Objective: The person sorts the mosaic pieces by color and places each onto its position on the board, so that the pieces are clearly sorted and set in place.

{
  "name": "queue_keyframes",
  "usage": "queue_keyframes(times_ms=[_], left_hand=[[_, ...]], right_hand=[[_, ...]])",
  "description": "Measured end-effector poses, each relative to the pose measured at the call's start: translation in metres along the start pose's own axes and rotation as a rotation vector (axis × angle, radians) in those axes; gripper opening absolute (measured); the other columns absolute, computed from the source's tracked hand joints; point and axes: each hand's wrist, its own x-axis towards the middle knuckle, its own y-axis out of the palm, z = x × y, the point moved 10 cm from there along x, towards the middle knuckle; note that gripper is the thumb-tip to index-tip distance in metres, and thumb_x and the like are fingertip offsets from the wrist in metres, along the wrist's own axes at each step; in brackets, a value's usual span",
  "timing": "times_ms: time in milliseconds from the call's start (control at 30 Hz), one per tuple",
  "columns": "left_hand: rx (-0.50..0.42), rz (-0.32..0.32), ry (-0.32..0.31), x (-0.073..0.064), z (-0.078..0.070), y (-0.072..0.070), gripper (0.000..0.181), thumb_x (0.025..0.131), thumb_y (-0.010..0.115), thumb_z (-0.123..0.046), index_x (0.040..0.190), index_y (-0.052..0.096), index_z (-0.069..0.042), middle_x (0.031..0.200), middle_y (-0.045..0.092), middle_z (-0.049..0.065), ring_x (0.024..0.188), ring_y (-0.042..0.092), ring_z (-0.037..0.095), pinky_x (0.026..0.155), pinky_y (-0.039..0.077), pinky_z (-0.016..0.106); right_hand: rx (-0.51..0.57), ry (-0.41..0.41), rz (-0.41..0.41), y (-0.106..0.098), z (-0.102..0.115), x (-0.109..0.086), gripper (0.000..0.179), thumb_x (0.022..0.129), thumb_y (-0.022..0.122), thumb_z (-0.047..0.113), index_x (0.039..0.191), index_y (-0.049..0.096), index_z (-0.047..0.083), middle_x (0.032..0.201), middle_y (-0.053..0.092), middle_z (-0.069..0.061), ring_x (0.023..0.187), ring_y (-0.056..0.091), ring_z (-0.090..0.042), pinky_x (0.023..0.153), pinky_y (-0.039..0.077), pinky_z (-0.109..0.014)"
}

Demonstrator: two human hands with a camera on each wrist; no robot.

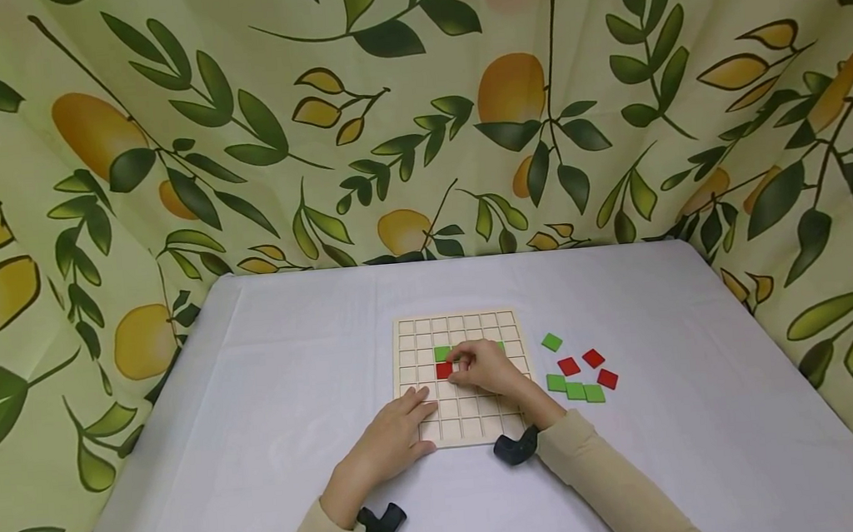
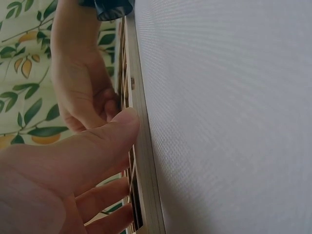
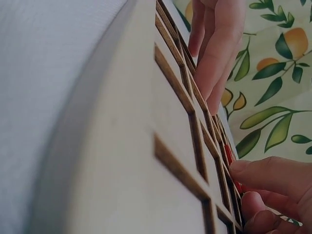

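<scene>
A light wooden grid board (image 1: 450, 431) lies on the table. On its left front part rests my left hand (image 1: 391, 437), fingers spread; in the left wrist view its thumb (image 2: 126, 122) touches the board's edge. Over the middle of the grid, my right hand (image 1: 489, 367) pinches a red square tile (image 1: 444, 371) at its right side with thumb and forefinger. Red also shows by those fingertips in the right wrist view. A green tile (image 1: 443, 353) sits in the cell just behind the red one. Another green tile (image 1: 500, 346) shows past the right hand, which hides some cells between.
Right of the board lie loose tiles: a green tile (image 1: 551, 342) alone, several red ones around a red tile (image 1: 569, 366), and a row of green ones with a green tile (image 1: 575, 390) in its middle. A patterned curtain (image 1: 416, 133) surrounds the white-covered table (image 1: 290, 343).
</scene>
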Motion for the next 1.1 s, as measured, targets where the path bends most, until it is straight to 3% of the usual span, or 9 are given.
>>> queue_keyframes(times_ms=[567, 1100], left_hand=[[0.011, 0.009, -0.015, 0.003, 0.004, 0.004, 0.055, 0.087, 0.069, -0.027, 0.135, 0.054, -0.003, 0.150, 0.045, 0.016, 0.141, 0.040, 0.038, 0.113, 0.039, 0.051], [-0.009, 0.021, -0.018, 0.001, 0.002, 0.005, 0.055, 0.088, 0.068, -0.023, 0.136, 0.052, -0.002, 0.151, 0.043, 0.017, 0.142, 0.038, 0.039, 0.114, 0.037, 0.051]], right_hand=[[0.109, 0.021, 0.030, -0.006, -0.006, -0.008, 0.021, 0.080, 0.075, 0.009, 0.098, 0.070, 0.000, 0.067, 0.053, 0.001, 0.056, 0.043, -0.007, 0.049, 0.036, -0.014], [0.083, 0.039, 0.033, -0.039, -0.023, -0.033, 0.020, 0.082, 0.072, 0.011, 0.099, 0.070, 0.001, 0.075, 0.056, -0.004, 0.062, 0.046, -0.007, 0.052, 0.038, -0.014]])
